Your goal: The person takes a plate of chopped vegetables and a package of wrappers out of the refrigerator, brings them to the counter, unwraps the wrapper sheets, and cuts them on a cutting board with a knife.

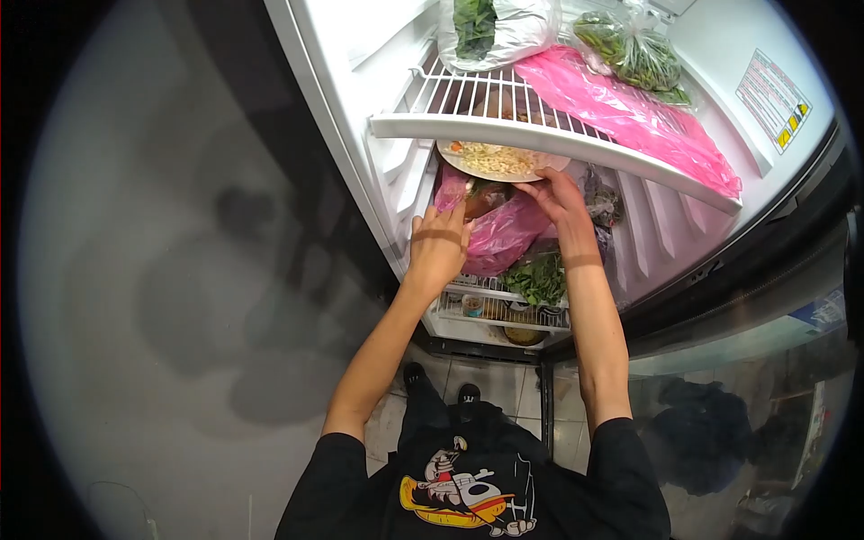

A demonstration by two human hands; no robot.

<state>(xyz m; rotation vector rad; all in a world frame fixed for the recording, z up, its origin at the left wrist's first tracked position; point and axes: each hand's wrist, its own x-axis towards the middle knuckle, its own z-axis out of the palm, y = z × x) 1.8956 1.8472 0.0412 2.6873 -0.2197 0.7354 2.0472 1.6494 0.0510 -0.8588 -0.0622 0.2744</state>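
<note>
The white fridge (315, 81) stands open, its wire shelf (630, 165) crossing the far part, slanted in this view, with a flat pink bag (621, 112) lying on its right side and a bag of greens (630, 58) at the far edge. Below it, a second, bulging pink bag (506, 236) sits between the hands, its mouth apart around something brown (486, 200); loose leafy greens (538, 277) lie on its near right. The plate (551, 162) of chopped pale food is inside the fridge, partly under the shelf's front edge and above that bag. It seems only part-way settled, since a hand supports it and no release shows. The right hand (562, 193) grips the plate's near right rim, fingers bent close around it. The left hand (441, 236) reaches to the bulging bag, fingers mostly straight and slightly apart at its left side; whether they pinch the film, I cannot tell.
</note>
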